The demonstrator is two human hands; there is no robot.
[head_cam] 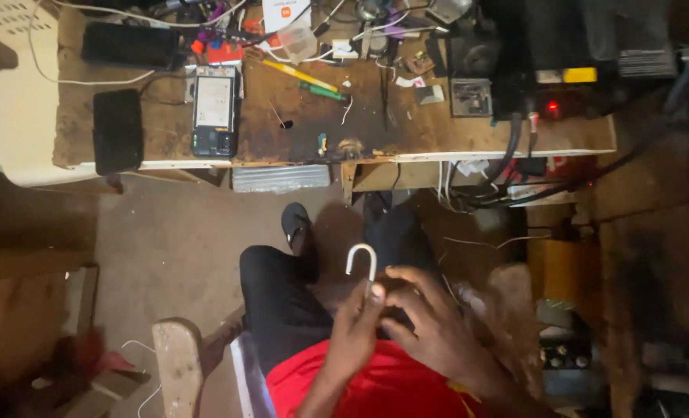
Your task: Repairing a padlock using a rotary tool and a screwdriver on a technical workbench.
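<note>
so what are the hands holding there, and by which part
A short white cable bent into a loop. The left hand and right hand pinch it at its lower ends, the loop standing up above them; the exact grip is hidden.

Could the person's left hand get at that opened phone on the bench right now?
Probably not without letting go: the left hand is down in the lap, pinching a white hooked cable together with the right hand. The opened phone lies on the workbench, with open space between.

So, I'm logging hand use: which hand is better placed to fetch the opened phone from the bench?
Probably left: the left hand sits nearer the opened phone, though it pinches the white looped cable; the right hand is farther.
</note>
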